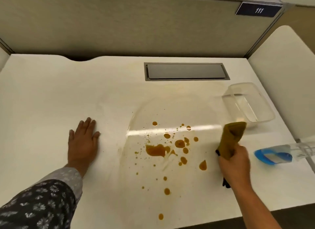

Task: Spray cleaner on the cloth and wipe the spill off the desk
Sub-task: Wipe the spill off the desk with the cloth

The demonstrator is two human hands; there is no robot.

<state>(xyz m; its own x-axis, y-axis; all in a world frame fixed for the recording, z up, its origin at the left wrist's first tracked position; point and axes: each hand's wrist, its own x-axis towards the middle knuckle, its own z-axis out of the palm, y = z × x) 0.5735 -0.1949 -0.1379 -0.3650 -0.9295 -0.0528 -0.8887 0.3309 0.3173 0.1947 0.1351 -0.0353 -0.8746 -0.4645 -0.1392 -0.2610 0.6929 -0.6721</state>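
Observation:
A brown-orange spill (156, 150) of one puddle and several scattered drops lies on the white desk (51, 95), in the middle and towards the front edge. My right hand (234, 162) is shut on a mustard-yellow cloth (231, 136), bunched and held up just right of the spill. The cloth's dark edge hangs below my fist. A clear spray bottle with a blue label (276, 156) lies on its side to the right of that hand. My left hand (82, 143) rests flat on the desk, fingers spread, left of the spill.
A clear plastic container (247, 104) stands at the right behind the cloth. A grey cable hatch (186, 71) is set into the desk at the back. Beige partition walls close off the back and right. A faint wet smear arcs around the spill.

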